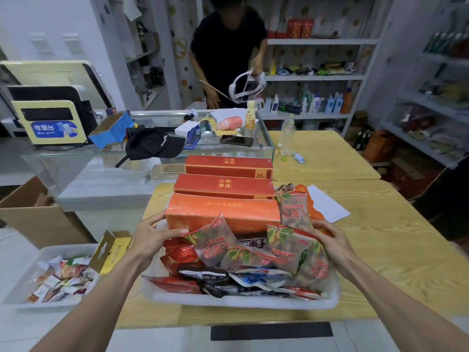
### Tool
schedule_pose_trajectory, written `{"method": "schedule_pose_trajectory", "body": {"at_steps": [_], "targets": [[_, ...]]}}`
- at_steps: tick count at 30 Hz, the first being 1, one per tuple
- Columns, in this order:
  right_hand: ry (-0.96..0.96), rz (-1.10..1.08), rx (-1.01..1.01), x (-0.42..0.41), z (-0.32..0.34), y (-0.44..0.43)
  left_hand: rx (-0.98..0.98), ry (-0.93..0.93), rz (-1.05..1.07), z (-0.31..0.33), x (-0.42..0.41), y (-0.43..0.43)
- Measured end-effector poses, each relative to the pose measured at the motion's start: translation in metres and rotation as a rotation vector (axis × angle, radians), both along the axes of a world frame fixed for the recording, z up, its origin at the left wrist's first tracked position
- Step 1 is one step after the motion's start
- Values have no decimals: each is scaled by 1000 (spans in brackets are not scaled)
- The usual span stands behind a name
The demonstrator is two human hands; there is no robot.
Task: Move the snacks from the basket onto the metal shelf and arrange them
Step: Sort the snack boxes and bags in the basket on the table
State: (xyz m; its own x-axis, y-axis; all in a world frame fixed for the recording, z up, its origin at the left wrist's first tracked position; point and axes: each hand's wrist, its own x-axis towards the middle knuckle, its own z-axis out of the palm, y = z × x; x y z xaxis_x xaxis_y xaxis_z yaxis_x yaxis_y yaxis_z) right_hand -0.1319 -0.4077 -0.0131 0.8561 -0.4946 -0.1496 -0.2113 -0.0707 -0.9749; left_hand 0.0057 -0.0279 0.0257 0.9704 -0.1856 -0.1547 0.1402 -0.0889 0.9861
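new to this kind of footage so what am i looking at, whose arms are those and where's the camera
No machine here: a person wears one camera on the head, looking forward and down, so the two bare arms are their own. The left hand grips the left end of an orange box; the right hand lies on snack packets, though I cannot tell if it grips one. The packets fill a white basket on a yellow table. Two more red boxes stand behind, and another person stands beyond a glass counter.
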Motion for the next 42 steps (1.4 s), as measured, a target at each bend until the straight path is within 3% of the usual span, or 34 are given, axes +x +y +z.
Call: {"method": "schedule_pose_trajectory", "body": {"at_steps": [11,22,32,42], "targets": [[-3,-279,-9,-171,21,25,-7,-151,-290,15,-73,-27],[19,-645,51,-388,33,118,29,-139,-635,26,-187,-52],[-30,-1008,45,-581,40,177,15,-151,-957,26,-332,-116],[-36,-1272,22,-802,46,222,-55,-161,-1243,23,-542,-190]]}}
